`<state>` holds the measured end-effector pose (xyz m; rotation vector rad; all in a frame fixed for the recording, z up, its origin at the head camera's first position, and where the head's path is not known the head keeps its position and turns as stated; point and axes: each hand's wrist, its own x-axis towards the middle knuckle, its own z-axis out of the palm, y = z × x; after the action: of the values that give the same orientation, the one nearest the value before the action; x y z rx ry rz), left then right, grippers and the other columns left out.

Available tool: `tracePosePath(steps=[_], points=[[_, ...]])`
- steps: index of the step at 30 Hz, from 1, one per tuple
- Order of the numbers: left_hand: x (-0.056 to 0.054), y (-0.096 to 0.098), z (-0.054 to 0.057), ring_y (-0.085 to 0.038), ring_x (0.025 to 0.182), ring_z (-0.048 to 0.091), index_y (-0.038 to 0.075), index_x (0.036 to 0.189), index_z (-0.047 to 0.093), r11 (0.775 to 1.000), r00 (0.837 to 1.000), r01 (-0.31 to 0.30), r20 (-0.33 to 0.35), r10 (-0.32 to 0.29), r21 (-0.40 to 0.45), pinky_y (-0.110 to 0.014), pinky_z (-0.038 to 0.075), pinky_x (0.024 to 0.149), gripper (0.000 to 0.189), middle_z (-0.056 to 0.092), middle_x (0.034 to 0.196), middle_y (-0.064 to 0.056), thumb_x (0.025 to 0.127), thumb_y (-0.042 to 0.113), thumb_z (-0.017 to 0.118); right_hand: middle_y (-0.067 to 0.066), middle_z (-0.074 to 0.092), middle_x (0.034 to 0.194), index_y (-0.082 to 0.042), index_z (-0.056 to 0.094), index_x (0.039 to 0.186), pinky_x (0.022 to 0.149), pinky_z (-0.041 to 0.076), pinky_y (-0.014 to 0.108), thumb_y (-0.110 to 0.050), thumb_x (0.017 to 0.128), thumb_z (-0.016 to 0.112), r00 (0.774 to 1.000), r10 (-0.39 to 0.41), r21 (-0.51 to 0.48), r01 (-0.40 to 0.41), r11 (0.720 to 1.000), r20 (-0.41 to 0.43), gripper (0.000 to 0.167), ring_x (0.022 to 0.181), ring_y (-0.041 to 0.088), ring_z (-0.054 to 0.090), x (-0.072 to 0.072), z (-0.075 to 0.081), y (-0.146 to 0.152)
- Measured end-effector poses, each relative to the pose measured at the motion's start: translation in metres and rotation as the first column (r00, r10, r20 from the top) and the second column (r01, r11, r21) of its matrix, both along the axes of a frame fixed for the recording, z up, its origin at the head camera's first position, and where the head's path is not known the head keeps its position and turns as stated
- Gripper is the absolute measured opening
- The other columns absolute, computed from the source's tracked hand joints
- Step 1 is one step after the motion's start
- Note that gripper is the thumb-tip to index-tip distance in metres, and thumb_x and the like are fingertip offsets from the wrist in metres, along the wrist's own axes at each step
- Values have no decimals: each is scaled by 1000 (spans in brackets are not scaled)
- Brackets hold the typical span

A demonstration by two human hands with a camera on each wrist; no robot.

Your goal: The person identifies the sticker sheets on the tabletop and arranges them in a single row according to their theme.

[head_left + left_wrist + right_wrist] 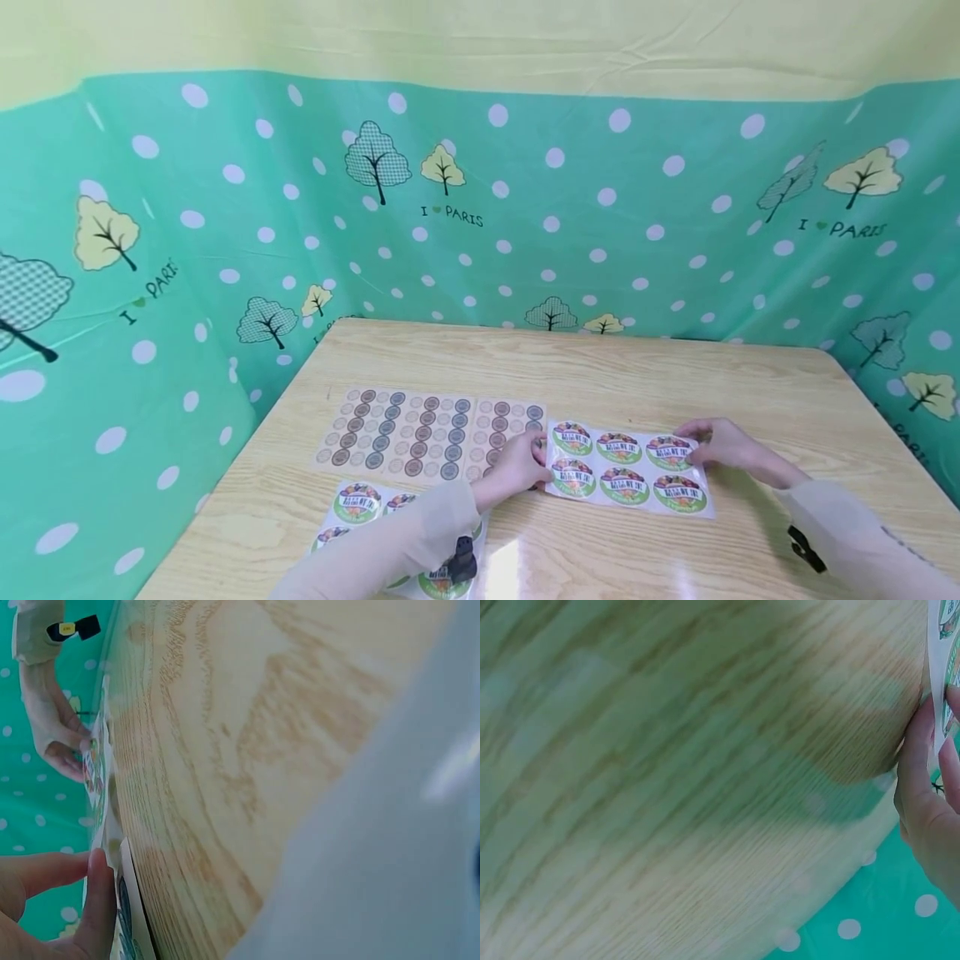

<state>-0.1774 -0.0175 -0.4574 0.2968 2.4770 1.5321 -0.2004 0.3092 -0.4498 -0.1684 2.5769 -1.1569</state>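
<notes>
We pinch the six-label sticker sheet (628, 468) with our left hand (517, 468) and right hand (722, 446) on the desk (637, 375); uneven pulling could crease it.

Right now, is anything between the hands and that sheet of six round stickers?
Nothing visible. The left hand already touches the sticker sheet at its left edge, and the right hand holds its right edge. The sheet lies on the table.
</notes>
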Motion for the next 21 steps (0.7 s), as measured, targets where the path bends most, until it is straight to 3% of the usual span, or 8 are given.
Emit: tracePosePath(steps=[7, 15, 21], points=[[0, 0, -3, -8, 47, 51, -11, 118, 46, 1000, 1000, -8, 22, 8, -14, -19, 48, 42, 62, 53, 68, -4, 60, -14, 68, 17, 58, 99, 9, 56, 108, 70, 42, 28, -5, 67, 68, 999, 22, 52, -20, 998, -32, 46, 84, 21, 53, 0, 1, -1], [1, -2, -1, -8, 44, 51, -12, 117, 47, 999, 999, 29, 24, -29, -18, -20, 49, 41, 57, 52, 67, -3, 63, -11, 66, 19, 59, 98, 10, 56, 108, 58, 44, 22, -1, 67, 68, 997, 45, 55, -41, 998, -67, 44, 77, 18, 51, 1, 0, -2], [-6, -16, 12, -14, 48, 54, -5, 110, 55, 993, 996, 93, 17, -92, -70, -21, 48, 42, 42, 54, 71, -2, 70, -2, 67, 28, 55, 103, 12, 52, 110, 67, 51, 32, -3, 70, 67, 984, 85, 59, -76, 995, -156, 45, 85, 33, 56, 5, 6, -2]])
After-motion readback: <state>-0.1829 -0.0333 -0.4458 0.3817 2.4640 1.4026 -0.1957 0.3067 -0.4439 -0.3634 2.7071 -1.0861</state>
